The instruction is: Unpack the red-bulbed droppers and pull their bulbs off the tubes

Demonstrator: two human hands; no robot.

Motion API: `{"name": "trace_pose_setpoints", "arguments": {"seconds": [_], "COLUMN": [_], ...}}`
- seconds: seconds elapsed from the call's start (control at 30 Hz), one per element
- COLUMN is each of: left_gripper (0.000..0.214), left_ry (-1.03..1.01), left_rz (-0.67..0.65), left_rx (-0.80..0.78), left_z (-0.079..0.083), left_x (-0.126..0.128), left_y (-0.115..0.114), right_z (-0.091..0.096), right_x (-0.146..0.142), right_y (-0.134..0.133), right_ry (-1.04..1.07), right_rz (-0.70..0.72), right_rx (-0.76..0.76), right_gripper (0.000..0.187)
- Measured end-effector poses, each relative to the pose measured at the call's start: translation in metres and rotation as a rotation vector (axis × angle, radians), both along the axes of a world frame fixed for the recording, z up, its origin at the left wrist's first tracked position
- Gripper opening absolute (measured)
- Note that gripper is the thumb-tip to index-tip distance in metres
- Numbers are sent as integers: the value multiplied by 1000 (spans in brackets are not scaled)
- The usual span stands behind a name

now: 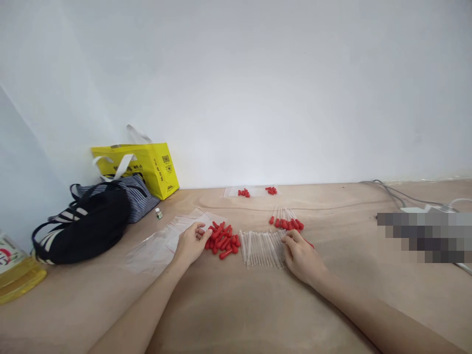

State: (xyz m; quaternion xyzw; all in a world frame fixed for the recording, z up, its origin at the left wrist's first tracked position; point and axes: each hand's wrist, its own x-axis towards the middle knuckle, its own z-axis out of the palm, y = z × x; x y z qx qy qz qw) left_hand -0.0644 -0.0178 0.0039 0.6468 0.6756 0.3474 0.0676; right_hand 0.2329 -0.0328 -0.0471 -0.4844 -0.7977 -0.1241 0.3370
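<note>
My left hand (pixel 191 242) is at the left edge of a pile of red rubber dropper bulbs (pixel 221 240), thumb and fingers slightly apart, the thumb touching the pile. To the right of the pile lies a row of thin clear tubes (pixel 260 248), side by side. My right hand (pixel 303 256) is closed in a pinch at the right end of this row, its fingertips on a clear tube. A red tip (pixel 309 243) shows behind its knuckles; the rest of that is hidden. Beyond the row lie several droppers (pixel 285 220), clear tubes with red bulbs fitted, bulbs towards me.
Flat clear plastic bags (pixel 165 241) lie left of the pile. Near the wall a clear bag (pixel 254 191) holds red bulbs and tubes. At left are a small vial (pixel 158 213), a black bag (pixel 88 223), a yellow bag (pixel 147 167) and an oil bottle (pixel 18 275). Cables (pixel 391 189) run at right.
</note>
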Motion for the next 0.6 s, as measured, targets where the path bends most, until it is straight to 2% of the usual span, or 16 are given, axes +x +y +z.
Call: {"name": "trace_pose_setpoints", "arguments": {"seconds": [0.13, 0.2, 0.3, 0.4, 0.47, 0.6], "left_gripper": [27, 24, 21, 19, 16, 15], "left_ry": [-11, 41, 147, 241, 331, 351], "left_rz": [14, 23, -14, -170, -287, -329], "left_rx": [24, 89, 210, 178, 37, -96], "left_z": [1, 4, 11, 19, 21, 18], "left_x": [-9, -10, 4, 39, 72, 136], "left_y": [3, 1, -3, -3, 6, 38], "right_z": [8, 12, 14, 16, 18, 23], "right_x": [1, 4, 8, 10, 11, 18], "right_y": [-5, -6, -7, -10, -12, -11], "right_ry": [-23, -10, 9, 12, -8, -66], "right_rz": [-41, -40, -10, 98, 193, 308], "right_rx": [14, 54, 95, 74, 63, 67], "right_gripper": [19, 21, 22, 23, 22, 23]}}
